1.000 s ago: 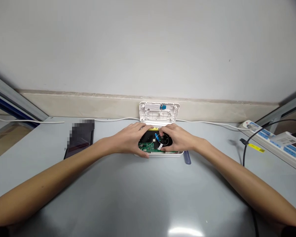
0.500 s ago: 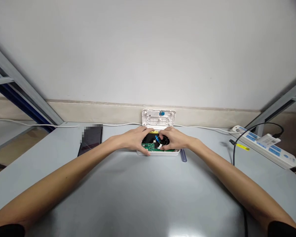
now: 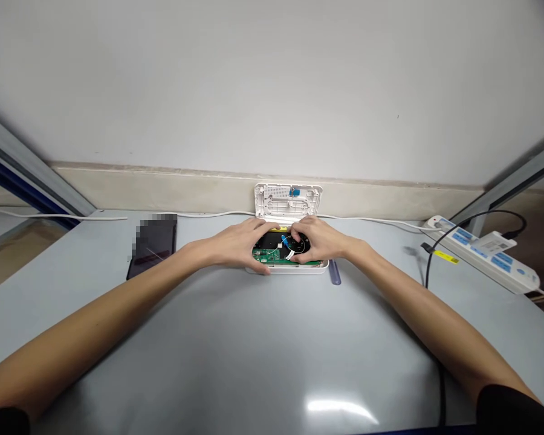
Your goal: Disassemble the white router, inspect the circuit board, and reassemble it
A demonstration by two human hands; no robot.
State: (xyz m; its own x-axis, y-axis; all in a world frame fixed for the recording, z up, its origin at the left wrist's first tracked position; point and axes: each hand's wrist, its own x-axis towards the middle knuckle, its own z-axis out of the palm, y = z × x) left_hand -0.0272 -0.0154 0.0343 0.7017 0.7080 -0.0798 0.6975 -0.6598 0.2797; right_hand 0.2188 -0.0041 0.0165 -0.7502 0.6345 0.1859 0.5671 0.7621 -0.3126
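Observation:
A small white device case [image 3: 320, 264] lies open on the grey table near the wall, its green circuit board [image 3: 267, 255] and a black round spool [image 3: 298, 243] exposed. Its white lid [image 3: 288, 201] stands upright behind it, leaning at the wall. My left hand [image 3: 236, 244] wraps round the case's left end, thumb at the front edge, fingers curled over the back. My right hand [image 3: 324, 240] rests on the right side, its fingers pinched at a thin white fibre with a blue connector [image 3: 284, 240] over the spool.
A dark phone [image 3: 153, 246] lies to the left. A blue-grey tool [image 3: 334, 272] lies just right of the case. A white power strip [image 3: 485, 252] with a black cable [image 3: 428, 266] sits at the right. A white cord [image 3: 63, 215] runs along the wall.
The view shifted slightly. Both hands stay on the open case; the right fingers have moved a little over the spool.

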